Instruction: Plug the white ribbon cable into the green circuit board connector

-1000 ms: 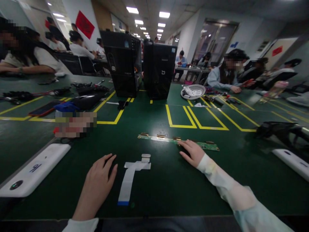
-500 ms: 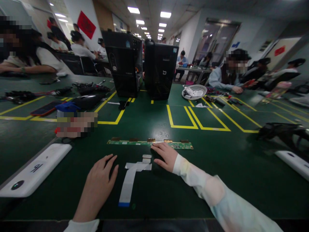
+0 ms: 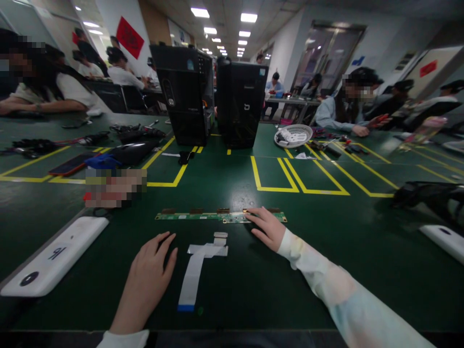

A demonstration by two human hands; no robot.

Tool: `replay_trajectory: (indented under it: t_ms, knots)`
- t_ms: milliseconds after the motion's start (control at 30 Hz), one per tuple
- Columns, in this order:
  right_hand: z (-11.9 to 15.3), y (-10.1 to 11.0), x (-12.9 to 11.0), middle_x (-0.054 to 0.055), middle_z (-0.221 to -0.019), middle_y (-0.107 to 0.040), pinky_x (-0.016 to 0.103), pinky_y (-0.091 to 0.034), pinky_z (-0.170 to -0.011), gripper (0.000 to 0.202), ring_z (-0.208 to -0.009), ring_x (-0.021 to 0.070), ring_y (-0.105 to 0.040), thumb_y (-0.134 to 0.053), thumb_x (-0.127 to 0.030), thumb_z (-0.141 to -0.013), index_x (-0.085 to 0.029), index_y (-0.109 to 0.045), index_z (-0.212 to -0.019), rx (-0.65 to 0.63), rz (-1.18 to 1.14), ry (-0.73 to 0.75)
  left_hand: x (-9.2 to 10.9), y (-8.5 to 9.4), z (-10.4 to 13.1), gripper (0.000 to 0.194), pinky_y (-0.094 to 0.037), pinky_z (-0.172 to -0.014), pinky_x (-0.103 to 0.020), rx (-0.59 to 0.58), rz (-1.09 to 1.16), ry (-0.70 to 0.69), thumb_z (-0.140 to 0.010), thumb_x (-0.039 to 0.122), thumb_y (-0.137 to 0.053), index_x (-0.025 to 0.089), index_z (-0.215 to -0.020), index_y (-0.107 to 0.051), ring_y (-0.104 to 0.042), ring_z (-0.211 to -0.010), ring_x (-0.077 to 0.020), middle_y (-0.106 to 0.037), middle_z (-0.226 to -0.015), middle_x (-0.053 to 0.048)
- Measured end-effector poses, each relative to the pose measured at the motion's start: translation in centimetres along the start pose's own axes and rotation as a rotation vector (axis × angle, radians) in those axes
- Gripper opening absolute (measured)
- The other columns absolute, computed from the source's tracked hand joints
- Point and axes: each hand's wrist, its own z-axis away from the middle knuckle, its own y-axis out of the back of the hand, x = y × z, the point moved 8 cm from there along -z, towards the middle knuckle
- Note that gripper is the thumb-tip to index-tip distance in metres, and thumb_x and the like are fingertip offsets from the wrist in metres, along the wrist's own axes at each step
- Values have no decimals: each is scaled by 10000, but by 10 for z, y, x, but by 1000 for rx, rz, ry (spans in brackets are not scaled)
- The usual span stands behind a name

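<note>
A long, narrow green circuit board [image 3: 203,216] lies crosswise on the green table. My right hand [image 3: 267,227] rests at the board's right half, fingers stretched out and fingertips on or just over it; part of the board is hidden behind them. Left of centre, my left hand [image 3: 150,270] lies on the tabletop with its fingers apart, holding nothing. Between the hands is a white flat ribbon cable [image 3: 192,280] with a blue end, bent at its upper part near a small connector [image 3: 220,235]. Neither hand touches the cable.
Two black computer towers [image 3: 184,96] stand at the back. White devices lie at left [image 3: 54,256] and right [image 3: 444,241]. A white basket [image 3: 293,136], cables [image 3: 39,145] and yellow tape outlines cover the far table. Other people sit around it.
My right hand has moved right along the board, uncovering its middle. The board has shifted slightly left. My left hand and the ribbon cable have stayed put.
</note>
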Motion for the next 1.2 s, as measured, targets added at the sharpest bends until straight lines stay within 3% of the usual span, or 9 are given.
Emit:
replay_trajectory:
  t_ms: [200, 300, 467, 567, 767, 933, 1200]
  knots:
    - [24, 13, 15, 174, -1337, -513, 530, -369, -1068, 430, -1275, 273, -449, -328, -374, -999, -162, -527, -1315, 32, 40, -21, -1, 0, 0, 496, -471, -975, -514, 18, 16, -38, -947, 420, -358, 102, -1256, -580, -547, -1155, -315, -574, -1255, -179]
    - [25, 11, 16, 181, -1299, -532, 510, -408, -1030, 457, -1234, 281, -470, -330, -402, -994, -142, -552, -1297, 29, 52, -32, 7, 3, 0, 460, -455, -1004, -529, 22, 53, -120, -950, 407, -389, 145, -1289, -559, -531, -1195, -306, -567, -1293, -156]
    - [21, 6, 14, 164, -1304, -532, 520, -402, -1025, 476, -1194, 282, -481, -322, -431, -993, -157, -566, -1296, -7, 80, -52, 48, 10, -4, 401, -452, -1053, -454, -85, 187, -362, -953, 364, -448, 278, -1338, -523, -467, -1312, -238, -532, -1404, -40]
    - [20, 5, 12, 160, -1312, -528, 526, -392, -1031, 469, -1199, 286, -476, -340, -437, -987, -171, -573, -1296, -30, 95, -53, 74, 12, -9, 417, -445, -1066, -434, -181, 204, -465, -955, 347, -450, 301, -1366, -501, -437, -1346, -225, -524, -1427, -4]
    - [20, 3, 14, 154, -1311, -526, 527, -413, -1009, 459, -1200, 292, -470, -367, -440, -977, -189, -576, -1300, -37, 108, -70, 101, 0, -17, 470, -394, -1105, -438, -358, 230, -514, -964, 370, -434, 293, -1427, -416, -442, -1345, -206, -494, -1453, -22]
    - [21, 0, 15, 156, -1323, -512, 528, -407, -1018, 450, -1229, 291, -450, -391, -427, -972, -196, -557, -1320, -54, 103, -72, 130, -3, -17, 497, -408, -1087, -406, -360, 277, -561, -955, 352, -462, 290, -1442, -383, -442, -1341, -196, -474, -1471, -42]
    - [21, 2, 13, 161, -1307, -517, 520, -389, -1046, 459, -1244, 287, -441, -386, -435, -977, -174, -558, -1313, -34, 61, -66, 180, -12, -27, 441, -442, -1024, -424, -318, 198, -604, -947, 353, -467, 161, -1343, -490, -514, -1233, -254, -570, -1346, -104]
